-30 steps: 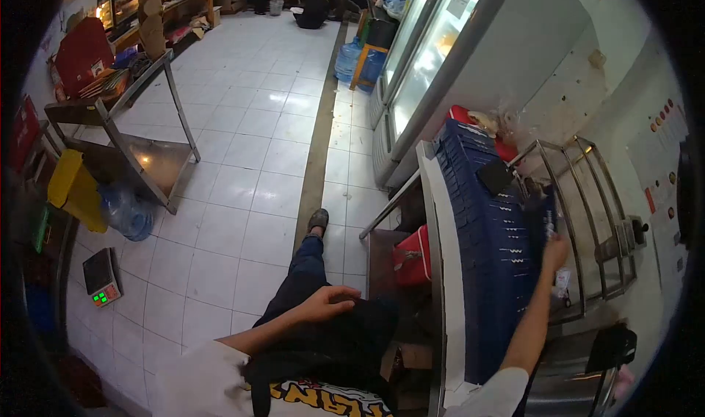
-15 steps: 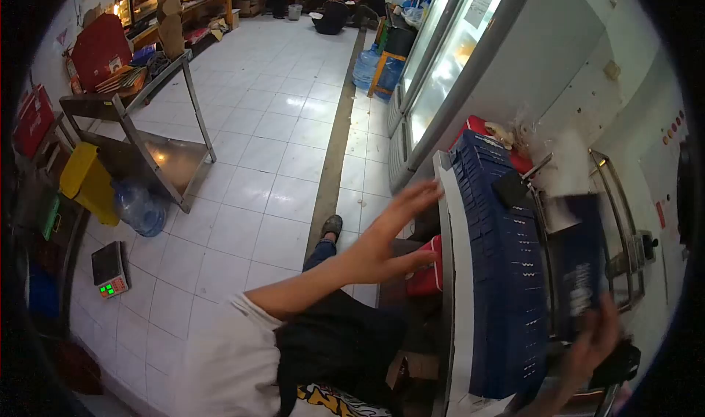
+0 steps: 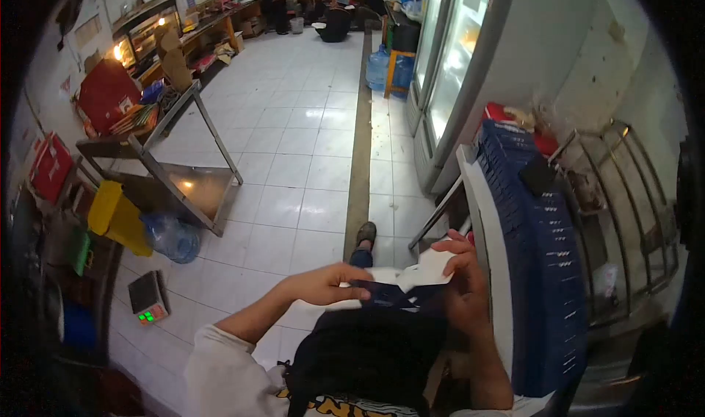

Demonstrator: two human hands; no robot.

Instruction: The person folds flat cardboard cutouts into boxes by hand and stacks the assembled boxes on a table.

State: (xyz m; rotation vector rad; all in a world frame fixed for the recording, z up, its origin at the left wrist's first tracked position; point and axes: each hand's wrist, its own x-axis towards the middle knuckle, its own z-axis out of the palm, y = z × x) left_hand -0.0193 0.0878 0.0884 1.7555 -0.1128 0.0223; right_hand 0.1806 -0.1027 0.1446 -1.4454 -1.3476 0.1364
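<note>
A dark blue and white folded carton is held over my lap, its white inner flaps turned up. My left hand pinches its left end between thumb and fingers. At the other end, my right hand grips a white flap, its lower part blurred. To the right, a long row of stacked dark blue cartons rests on a white-edged counter. A black object lies on the stack.
A metal rack stands right of the stack. Glass-door fridges rise ahead. On the left are a steel table, a yellow bin, a water jug and a scale. People are at the far end.
My right hand has brought a blue carton from beside the stack to over my lap. My left hand has reached it and taken its left end. The view has shifted left.
</note>
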